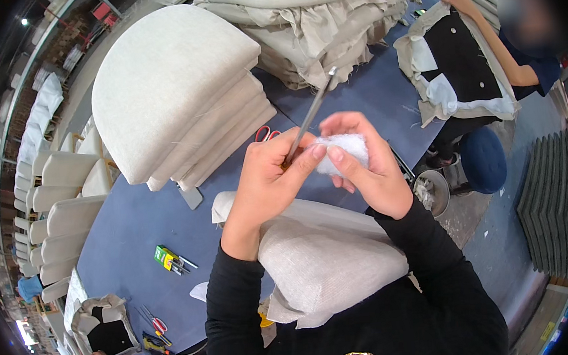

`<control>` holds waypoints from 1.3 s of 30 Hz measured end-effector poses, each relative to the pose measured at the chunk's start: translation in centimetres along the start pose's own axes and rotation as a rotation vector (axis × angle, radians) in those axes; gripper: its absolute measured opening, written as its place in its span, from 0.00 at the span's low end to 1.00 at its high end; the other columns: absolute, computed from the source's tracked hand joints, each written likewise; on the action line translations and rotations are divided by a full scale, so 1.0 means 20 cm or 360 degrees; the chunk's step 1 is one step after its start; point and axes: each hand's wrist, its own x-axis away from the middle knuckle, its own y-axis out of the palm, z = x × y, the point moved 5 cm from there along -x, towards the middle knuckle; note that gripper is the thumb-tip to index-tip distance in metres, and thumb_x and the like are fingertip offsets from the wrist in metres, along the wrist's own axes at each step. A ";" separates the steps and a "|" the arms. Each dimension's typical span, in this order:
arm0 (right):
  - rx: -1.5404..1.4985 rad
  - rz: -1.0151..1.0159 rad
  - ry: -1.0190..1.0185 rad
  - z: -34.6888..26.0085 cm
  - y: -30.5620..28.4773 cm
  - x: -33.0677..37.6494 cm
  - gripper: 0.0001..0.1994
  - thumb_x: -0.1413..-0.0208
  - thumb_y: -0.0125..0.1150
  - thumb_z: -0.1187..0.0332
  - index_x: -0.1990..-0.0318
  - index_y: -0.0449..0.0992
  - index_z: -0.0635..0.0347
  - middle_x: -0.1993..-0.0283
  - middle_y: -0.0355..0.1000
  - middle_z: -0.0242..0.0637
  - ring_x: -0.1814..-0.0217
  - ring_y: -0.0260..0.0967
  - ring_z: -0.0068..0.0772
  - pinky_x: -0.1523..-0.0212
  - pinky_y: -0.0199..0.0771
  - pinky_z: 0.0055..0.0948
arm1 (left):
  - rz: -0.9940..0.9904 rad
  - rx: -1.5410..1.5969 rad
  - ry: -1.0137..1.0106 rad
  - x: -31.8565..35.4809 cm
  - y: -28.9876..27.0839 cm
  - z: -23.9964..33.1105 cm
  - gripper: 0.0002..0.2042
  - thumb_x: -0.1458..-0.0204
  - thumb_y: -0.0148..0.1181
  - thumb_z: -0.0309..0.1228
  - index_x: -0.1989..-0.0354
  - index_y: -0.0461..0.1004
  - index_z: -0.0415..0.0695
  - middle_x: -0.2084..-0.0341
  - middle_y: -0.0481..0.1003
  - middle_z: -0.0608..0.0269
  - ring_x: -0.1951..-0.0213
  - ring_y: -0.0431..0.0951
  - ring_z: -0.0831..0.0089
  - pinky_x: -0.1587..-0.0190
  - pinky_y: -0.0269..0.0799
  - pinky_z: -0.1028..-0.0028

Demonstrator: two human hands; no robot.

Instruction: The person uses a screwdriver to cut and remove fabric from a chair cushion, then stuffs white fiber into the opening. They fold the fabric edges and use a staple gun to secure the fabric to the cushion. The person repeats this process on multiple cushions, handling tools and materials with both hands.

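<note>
My left hand [267, 179] is closed around a long thin metal rod-shaped tool [312, 112] that points up and away; its lower end is hidden in the fingers. In my right hand [380, 170] is a tuft of white fluffy wadding [351, 147], pinched under the thumb. My left thumb tip also presses on the wadding, so the hands meet there. Below them, against my body, lies a beige fabric-covered cushion [327, 254] with loose fabric edges. Red-handled scissors [266, 134] rest just beyond my left hand.
A tall stack of beige cushions [177, 86] stands at the left on the blue table [118, 237]. Nearer are a green-yellow box [165, 257] and pliers [155, 324]. Co-workers handle black-bottomed cushions at far right [465, 63] and near left [108, 335]. A bucket [435, 189] stands right.
</note>
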 end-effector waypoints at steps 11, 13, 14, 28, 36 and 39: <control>-0.0169 0.0235 -0.0230 0.04 0.04 0.04 0.03 0.28 0.60 0.75 0.57 0.72 0.62 0.67 0.76 0.33 0.74 0.67 0.14 0.75 0.63 0.20 | 0.0537 0.0131 0.0077 0.06 -0.06 0.03 0.13 0.27 0.62 0.37 0.60 0.78 0.38 0.79 0.70 0.72 0.78 0.66 0.85 0.74 0.60 0.79; -0.0188 0.0322 -0.0302 0.04 0.03 0.05 0.04 0.29 0.61 0.76 0.57 0.72 0.61 0.68 0.76 0.33 0.76 0.66 0.15 0.77 0.62 0.21 | 0.0632 0.0107 0.0101 0.06 -0.08 0.03 0.13 0.27 0.62 0.37 0.59 0.78 0.39 0.79 0.71 0.71 0.78 0.67 0.84 0.74 0.61 0.79; -0.0194 0.0366 -0.0335 0.04 0.02 0.06 0.04 0.29 0.61 0.76 0.58 0.72 0.60 0.69 0.75 0.33 0.76 0.65 0.15 0.77 0.62 0.21 | 0.0808 0.0305 0.0134 0.06 -0.12 0.02 0.13 0.27 0.61 0.37 0.59 0.78 0.39 0.78 0.71 0.71 0.78 0.67 0.84 0.74 0.62 0.79; 0.0225 -0.0655 -0.0641 -0.20 0.10 0.27 0.22 0.57 0.77 0.60 0.57 0.83 0.63 0.59 0.77 0.44 0.55 0.73 0.40 0.54 0.69 0.34 | 0.0754 0.0395 0.0101 -0.13 -0.13 -0.07 0.08 0.28 0.59 0.30 0.57 0.79 0.38 0.70 0.80 0.66 0.70 0.77 0.82 0.65 0.74 0.79; 0.0807 -0.0681 -0.0953 -0.27 0.15 0.28 0.27 0.69 0.84 0.68 0.54 0.86 0.54 0.44 0.81 0.47 0.47 0.77 0.49 0.42 0.74 0.44 | 0.0737 0.0578 0.0316 -0.19 -0.14 -0.01 0.07 0.30 0.61 0.27 0.51 0.79 0.36 0.67 0.81 0.66 0.66 0.79 0.81 0.61 0.75 0.79; 0.0834 -0.0530 -0.1022 -0.26 0.07 0.25 0.24 0.66 0.79 0.70 0.54 0.85 0.58 0.44 0.81 0.48 0.45 0.78 0.50 0.40 0.75 0.45 | 0.0838 0.0436 0.0156 -0.11 -0.20 0.10 0.08 0.30 0.61 0.26 0.49 0.79 0.35 0.60 0.84 0.60 0.62 0.81 0.80 0.59 0.76 0.78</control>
